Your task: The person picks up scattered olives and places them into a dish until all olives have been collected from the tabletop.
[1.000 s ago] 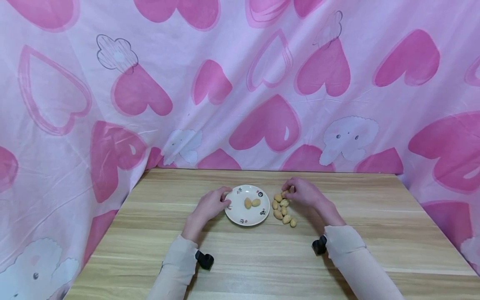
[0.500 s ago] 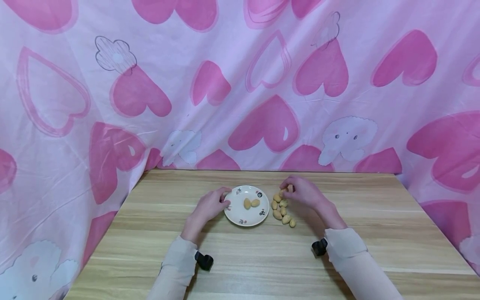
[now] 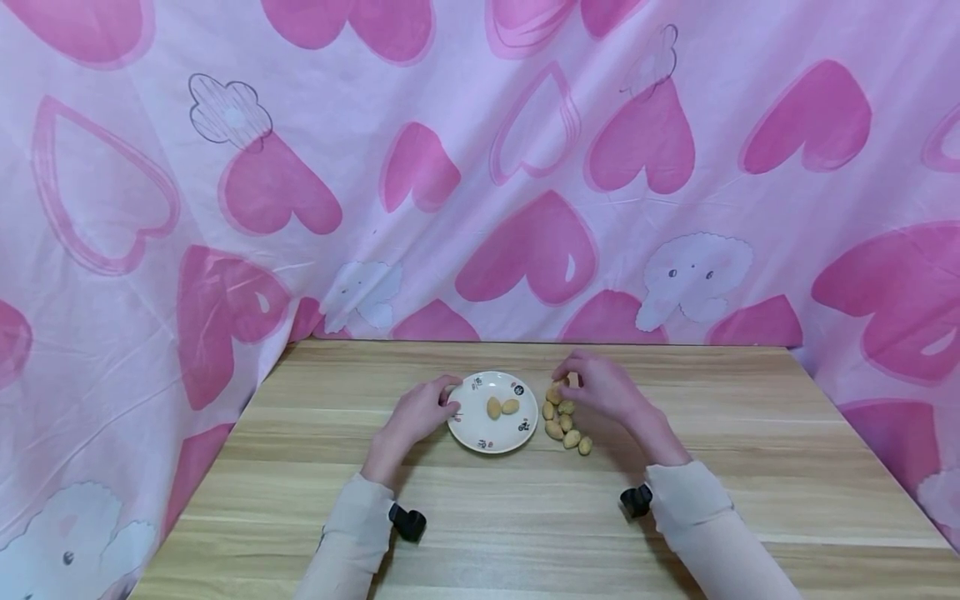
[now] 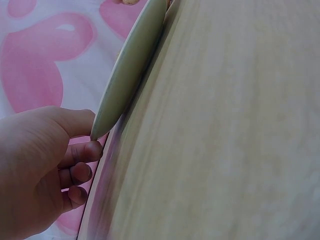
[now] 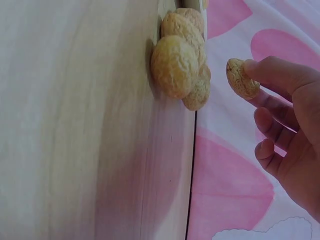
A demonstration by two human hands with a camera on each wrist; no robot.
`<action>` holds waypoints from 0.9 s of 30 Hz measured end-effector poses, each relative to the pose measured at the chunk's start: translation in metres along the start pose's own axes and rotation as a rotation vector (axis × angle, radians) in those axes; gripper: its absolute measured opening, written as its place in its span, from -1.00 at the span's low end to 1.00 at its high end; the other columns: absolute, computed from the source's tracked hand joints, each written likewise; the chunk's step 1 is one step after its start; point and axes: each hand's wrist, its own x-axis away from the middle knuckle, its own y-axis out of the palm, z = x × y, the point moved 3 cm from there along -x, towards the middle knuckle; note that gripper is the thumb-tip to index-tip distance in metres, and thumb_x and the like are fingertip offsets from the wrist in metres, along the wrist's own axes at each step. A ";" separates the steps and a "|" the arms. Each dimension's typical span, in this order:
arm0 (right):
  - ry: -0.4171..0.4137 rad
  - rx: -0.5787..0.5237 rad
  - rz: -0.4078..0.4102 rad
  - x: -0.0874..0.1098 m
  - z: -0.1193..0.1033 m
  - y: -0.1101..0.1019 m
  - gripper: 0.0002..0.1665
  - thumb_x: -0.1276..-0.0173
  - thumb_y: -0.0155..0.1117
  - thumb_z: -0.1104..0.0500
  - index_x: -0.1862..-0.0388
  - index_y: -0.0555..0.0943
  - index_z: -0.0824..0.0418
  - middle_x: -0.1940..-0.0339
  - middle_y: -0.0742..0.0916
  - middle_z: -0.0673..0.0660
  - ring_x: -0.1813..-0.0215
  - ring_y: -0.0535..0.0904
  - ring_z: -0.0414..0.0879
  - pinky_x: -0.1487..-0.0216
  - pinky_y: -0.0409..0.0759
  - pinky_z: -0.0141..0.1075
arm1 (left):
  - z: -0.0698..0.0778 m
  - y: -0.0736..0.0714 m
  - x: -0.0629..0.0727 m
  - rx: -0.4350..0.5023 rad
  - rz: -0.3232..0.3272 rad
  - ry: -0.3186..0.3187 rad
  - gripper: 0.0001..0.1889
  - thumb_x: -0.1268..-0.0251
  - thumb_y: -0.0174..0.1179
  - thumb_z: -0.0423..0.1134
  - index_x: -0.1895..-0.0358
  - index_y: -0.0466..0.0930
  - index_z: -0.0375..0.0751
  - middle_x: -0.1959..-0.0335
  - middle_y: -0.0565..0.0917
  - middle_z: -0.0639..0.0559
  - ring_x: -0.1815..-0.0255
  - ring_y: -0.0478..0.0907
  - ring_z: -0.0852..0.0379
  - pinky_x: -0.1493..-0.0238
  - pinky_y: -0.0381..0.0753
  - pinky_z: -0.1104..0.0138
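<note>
A round white plate (image 3: 492, 433) with small dark and red prints lies on the table, bearing two tan walnuts (image 3: 502, 407). My left hand (image 3: 422, 410) pinches its left rim; the left wrist view shows the plate's edge-on underside (image 4: 127, 75) between thumb and index finger. To the right of the plate several walnuts (image 3: 553, 429) lie in a loose cluster. Above the far end of that cluster, my right hand (image 3: 603, 385) holds one wrinkled walnut (image 5: 242, 80) between thumb and index finger, raised off the table. Its other fingers are loosely bent.
The wooden table (image 3: 510, 525) ends at the back against a pink cloth (image 3: 517, 167) printed with hearts, which also hangs along both sides. Black wrist cameras (image 3: 408, 523) sit on both sleeves.
My right hand, with the walnut pinched in it, has shifted slightly left and up, toward the plate. The left hand and the plate have stayed put.
</note>
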 end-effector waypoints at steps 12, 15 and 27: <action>-0.020 0.020 -0.038 0.000 -0.015 0.011 -0.83 -0.28 0.42 0.11 0.15 0.74 0.00 0.20 0.67 -0.09 0.23 0.57 -0.13 0.19 0.55 -0.29 | 0.000 0.001 0.001 -0.005 0.001 0.018 -0.56 -0.30 0.24 -0.17 -0.25 0.55 -0.07 0.48 0.52 0.13 0.51 0.38 0.21 0.45 0.34 0.35; -0.027 0.009 -0.040 -0.001 -0.019 0.014 -0.84 -0.29 0.41 0.09 0.15 0.73 -0.01 0.21 0.68 -0.10 0.22 0.58 -0.13 0.19 0.54 -0.31 | 0.001 0.000 0.002 0.002 0.000 0.018 -0.56 -0.30 0.25 -0.18 -0.26 0.55 -0.08 0.47 0.52 0.12 0.50 0.38 0.20 0.44 0.35 0.34; -0.063 -0.025 -0.049 -0.005 -0.034 0.027 -0.86 -0.25 0.45 0.10 0.19 0.75 -0.03 0.22 0.69 -0.13 0.23 0.58 -0.14 0.16 0.55 -0.29 | 0.003 -0.002 0.002 0.011 -0.003 0.011 -0.56 -0.31 0.25 -0.19 -0.26 0.55 -0.08 0.49 0.51 0.12 0.52 0.37 0.20 0.47 0.33 0.34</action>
